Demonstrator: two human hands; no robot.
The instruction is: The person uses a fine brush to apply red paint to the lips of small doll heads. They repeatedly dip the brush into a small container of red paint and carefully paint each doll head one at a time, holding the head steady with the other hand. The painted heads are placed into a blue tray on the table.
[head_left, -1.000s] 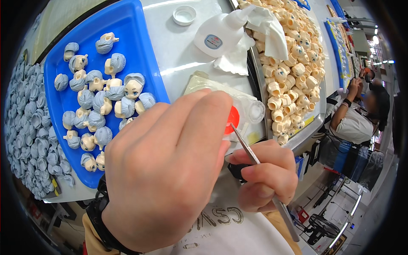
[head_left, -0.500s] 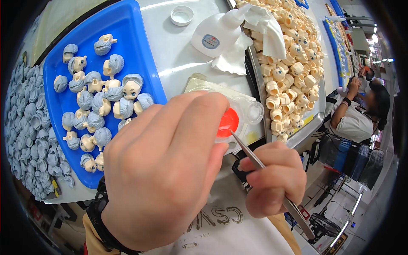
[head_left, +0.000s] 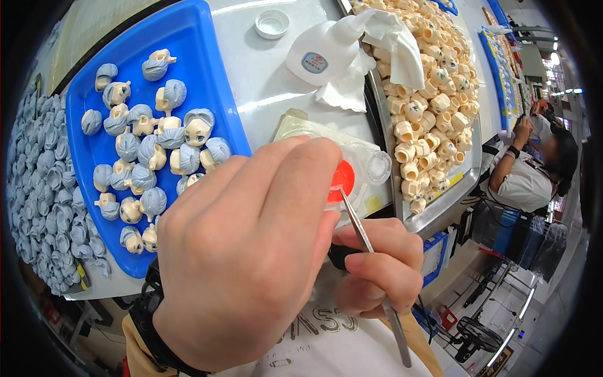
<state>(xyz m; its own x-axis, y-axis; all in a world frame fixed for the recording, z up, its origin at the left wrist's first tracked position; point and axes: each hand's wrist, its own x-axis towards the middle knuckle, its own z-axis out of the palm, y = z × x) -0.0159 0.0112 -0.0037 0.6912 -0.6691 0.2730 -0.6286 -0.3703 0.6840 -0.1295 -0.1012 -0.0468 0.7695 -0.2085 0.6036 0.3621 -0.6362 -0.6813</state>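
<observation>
My right hand (head_left: 388, 264) grips metal tweezers (head_left: 355, 220), their tips touching the lower edge of a round red surface (head_left: 343, 177). My left hand (head_left: 245, 251) arches over that red surface from the left, its fingers bent and closed. The back of this hand hides its fingertips, so what they pinch cannot be made out. Under the red round lies clear plastic with a small round clear piece (head_left: 378, 167) at its right, on a pale, flat block (head_left: 293, 124).
At left, a blue tray (head_left: 217, 75) holds several doll heads with blue-grey hair; loose hair pieces (head_left: 47, 188) lie beyond. A metal tray (head_left: 433, 217) of bare heads stands right. Behind are a white bottle (head_left: 326, 47), cloth (head_left: 399, 50) and white cap (head_left: 272, 24). A co-worker (head_left: 527, 169) sits far right.
My right hand has moved left and slightly down, and the tweezers now stand steeper. Their tips remain at the red surface. My left hand has barely shifted.
</observation>
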